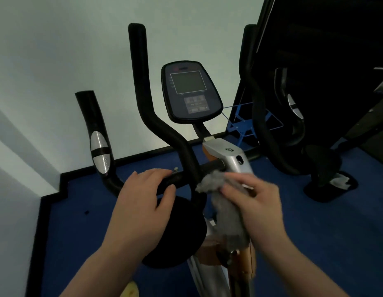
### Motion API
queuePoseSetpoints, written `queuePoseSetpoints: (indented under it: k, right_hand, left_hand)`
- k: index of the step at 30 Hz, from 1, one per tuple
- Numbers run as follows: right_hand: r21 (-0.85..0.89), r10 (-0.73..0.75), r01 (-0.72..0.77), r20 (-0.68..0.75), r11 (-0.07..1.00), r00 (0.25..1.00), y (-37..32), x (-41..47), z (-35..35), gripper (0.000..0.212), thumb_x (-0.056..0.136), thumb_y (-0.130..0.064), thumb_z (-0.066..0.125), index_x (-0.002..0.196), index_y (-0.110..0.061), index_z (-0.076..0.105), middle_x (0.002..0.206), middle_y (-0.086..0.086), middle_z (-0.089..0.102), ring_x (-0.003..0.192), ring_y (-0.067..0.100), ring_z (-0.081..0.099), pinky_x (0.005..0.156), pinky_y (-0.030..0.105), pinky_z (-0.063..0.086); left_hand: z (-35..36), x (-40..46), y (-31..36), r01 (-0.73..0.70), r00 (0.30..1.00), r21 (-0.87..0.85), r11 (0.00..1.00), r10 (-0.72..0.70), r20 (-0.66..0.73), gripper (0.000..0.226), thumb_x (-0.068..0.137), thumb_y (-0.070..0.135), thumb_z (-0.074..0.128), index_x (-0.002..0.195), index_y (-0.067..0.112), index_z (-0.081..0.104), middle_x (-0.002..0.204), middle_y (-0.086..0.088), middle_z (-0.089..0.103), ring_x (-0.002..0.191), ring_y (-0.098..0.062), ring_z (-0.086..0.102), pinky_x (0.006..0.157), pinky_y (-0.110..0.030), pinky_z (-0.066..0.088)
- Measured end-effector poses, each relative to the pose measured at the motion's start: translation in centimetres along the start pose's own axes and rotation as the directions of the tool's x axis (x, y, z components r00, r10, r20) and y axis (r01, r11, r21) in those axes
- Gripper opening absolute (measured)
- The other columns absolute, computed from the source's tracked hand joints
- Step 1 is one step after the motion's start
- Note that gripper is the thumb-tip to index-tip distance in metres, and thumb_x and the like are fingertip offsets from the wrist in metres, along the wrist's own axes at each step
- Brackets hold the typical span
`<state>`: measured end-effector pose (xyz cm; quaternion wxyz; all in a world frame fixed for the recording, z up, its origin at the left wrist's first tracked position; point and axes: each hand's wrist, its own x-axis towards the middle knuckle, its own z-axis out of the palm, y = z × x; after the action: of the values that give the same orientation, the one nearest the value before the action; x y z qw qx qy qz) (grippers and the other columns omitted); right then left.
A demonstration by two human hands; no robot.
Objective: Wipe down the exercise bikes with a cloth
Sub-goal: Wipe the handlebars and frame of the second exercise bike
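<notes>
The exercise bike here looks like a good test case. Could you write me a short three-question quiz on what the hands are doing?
1. True or false: the left hand grips the handlebar.
2. Which hand holds the grey cloth? A) left B) right C) neither
3. Fill in: the cloth touches the bar just below the bike's ______.

Key
1. True: its fingers curl over the bar.
2. B: the right hand presses it against the bar.
3. Console, dark and unlit.

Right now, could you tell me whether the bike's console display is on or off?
Off, it seems: the console screen is uniformly grey-green and shows no digits or lit segments.
</notes>
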<state>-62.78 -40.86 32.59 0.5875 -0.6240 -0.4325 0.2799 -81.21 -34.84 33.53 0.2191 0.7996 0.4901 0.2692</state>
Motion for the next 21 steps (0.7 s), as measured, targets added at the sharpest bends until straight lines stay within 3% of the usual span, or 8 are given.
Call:
queuePoseSetpoints:
  k: [1,3,6,9,14,16,19,21]
  right_hand:
    - [0.003,0.002,-0.001,-0.110,1.000,0.994,-0.4,1.3,-0.6,0.017,0.075,-0.026,0.072,0.091,-0.028,0.074,0.088,-0.011,0.070,0.084,0.003,0.066,0.068,0.018,0.055]
    - [-0.238,-0.110,0.055,-0.223,0.970,0.969,-0.9,3.6,-0.5,0.015,0.082,-0.027,0.068,0.097,-0.029,0.070,0.094,-0.014,0.064,0.086,0.001,0.062,0.071,0.015,0.053]
    - [-0.606,-0.270,0.192,-0.040,0.772,0.962,0.4,3.3,3.2,0.020,0.089,-0.022,0.063,0.108,-0.019,0.069,0.106,-0.004,0.055,0.080,0.004,0.055,0.071,0.018,0.052]
    - [-0.528,-0.287,0.214,-0.059,0.822,0.956,1.5,1.8,4.2,0.024,0.086,-0.015,0.067,0.109,-0.018,0.070,0.097,-0.006,0.054,0.079,0.003,0.054,0.071,0.010,0.050]
    - [-0.724,-0.288,0.301,0.146,0.620,0.946,0.0,5.1,0.9,0.019,0.083,-0.014,0.067,0.101,-0.016,0.073,0.090,0.002,0.055,0.068,0.021,0.058,0.058,0.040,0.054]
    - [-0.739,-0.287,0.269,0.107,0.617,0.952,-0.4,5.3,2.4,0.017,0.085,-0.015,0.065,0.100,-0.015,0.073,0.091,0.002,0.055,0.068,0.020,0.057,0.058,0.033,0.051]
    - [-0.637,-0.254,0.247,0.082,0.731,0.964,0.1,3.9,3.5,0.018,0.086,-0.019,0.067,0.102,-0.020,0.073,0.085,-0.008,0.051,0.067,0.005,0.049,0.057,0.011,0.040]
    - [-0.579,-0.199,0.230,0.118,0.782,0.973,0.4,3.8,1.9,0.021,0.083,-0.019,0.070,0.103,-0.024,0.073,0.084,-0.009,0.054,0.072,0.002,0.051,0.061,0.009,0.044]
  left_hand:
    - [0.1,0.0,0.0,0.002,1.000,-0.008,1.000,-0.002,-0.009,0.029,0.091,0.028,0.050,0.118,0.025,0.060,0.108,0.019,0.057,0.107,-0.005,0.049,0.113,-0.031,0.022]
    - [0.2,0.0,-0.1,0.005,1.000,-0.014,1.000,-0.005,-0.019,0.028,0.091,0.026,0.051,0.117,0.026,0.060,0.107,0.019,0.057,0.104,-0.001,0.048,0.113,-0.026,0.017]
    - [0.1,0.0,-0.1,0.003,1.000,-0.016,1.000,-0.003,-0.015,0.026,0.091,0.023,0.053,0.116,0.025,0.061,0.105,0.019,0.057,0.100,0.002,0.047,0.111,-0.023,0.013]
    - [0.0,-0.1,-0.1,0.027,0.999,-0.032,0.999,-0.028,-0.032,0.024,0.090,0.021,0.055,0.113,0.025,0.062,0.103,0.020,0.057,0.100,0.001,0.048,0.111,-0.024,0.013]
    - [-0.1,0.0,0.0,0.024,1.000,-0.005,1.000,-0.024,-0.009,0.025,0.090,0.020,0.056,0.113,0.025,0.062,0.104,0.017,0.060,0.103,-0.003,0.053,0.113,-0.027,0.014]
    - [-0.1,0.0,0.1,0.029,1.000,-0.003,1.000,-0.029,-0.008,0.025,0.090,0.020,0.055,0.114,0.024,0.062,0.104,0.016,0.061,0.102,-0.003,0.054,0.114,-0.028,0.015]
    - [-0.2,-0.2,0.1,0.043,0.999,-0.032,0.999,-0.044,-0.024,0.024,0.090,0.021,0.055,0.113,0.024,0.062,0.104,0.017,0.061,0.102,0.000,0.052,0.112,-0.025,0.015]
    - [-0.2,-0.3,0.2,0.046,0.998,-0.058,0.997,-0.048,-0.028,0.023,0.090,0.021,0.056,0.111,0.025,0.062,0.102,0.019,0.060,0.100,0.001,0.050,0.111,-0.023,0.015]
